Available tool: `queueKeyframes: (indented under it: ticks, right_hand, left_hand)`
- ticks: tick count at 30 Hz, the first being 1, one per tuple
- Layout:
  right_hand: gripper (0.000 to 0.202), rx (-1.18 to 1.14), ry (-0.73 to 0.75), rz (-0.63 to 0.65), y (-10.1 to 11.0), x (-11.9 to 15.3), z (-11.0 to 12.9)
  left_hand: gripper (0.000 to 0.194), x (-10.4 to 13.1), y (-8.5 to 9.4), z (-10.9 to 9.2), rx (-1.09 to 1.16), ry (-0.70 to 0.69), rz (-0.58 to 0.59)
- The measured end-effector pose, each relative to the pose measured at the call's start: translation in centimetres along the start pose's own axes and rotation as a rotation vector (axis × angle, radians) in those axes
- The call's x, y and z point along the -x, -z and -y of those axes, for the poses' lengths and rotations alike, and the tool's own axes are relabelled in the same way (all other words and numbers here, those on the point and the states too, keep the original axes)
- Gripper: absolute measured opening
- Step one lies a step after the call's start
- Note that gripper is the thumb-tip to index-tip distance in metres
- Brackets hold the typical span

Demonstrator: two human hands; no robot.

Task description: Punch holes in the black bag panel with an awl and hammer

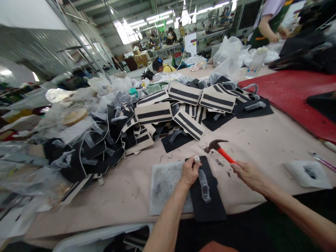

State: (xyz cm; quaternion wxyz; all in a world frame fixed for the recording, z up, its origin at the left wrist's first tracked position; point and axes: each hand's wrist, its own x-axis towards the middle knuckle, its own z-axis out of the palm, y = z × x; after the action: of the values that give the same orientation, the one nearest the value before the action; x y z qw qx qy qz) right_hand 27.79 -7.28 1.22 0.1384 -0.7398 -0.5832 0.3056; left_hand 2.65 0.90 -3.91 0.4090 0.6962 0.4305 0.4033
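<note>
My right hand grips a claw hammer by its orange-red handle, its dark head raised to the right of the other hand. Closed around a short upright tool with a round whitish top, my left hand rests at the upper end of a black panel. The tool's lower end is hidden by the fingers. A plastic-wrapped handle runs along the middle of that panel. Partly under the panel lies a pale, speckled board, close to the table's front edge.
Beyond my hands is a pile of beige panels with black stripes and black panels with wrapped handles. Clear plastic bags lie behind. At right are a red sheet, a white pad and a pen. A co-worker's arm shows upper right.
</note>
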Motion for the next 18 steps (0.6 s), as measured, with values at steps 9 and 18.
queueKeyframes:
  ticks: [9, 18]
  right_hand:
    - [0.041, 0.023, 0.560, -0.247, -7.0, 0.0, 3.8]
    - [0.030, -0.119, 0.601, -0.159, -13.0, -2.1, 6.4]
  left_hand:
    - [0.032, 0.0, 1.3, -1.1, 0.123, 0.078, 0.128]
    - [0.012, -0.1, -0.4, -0.9, 0.059, 0.133, -0.128]
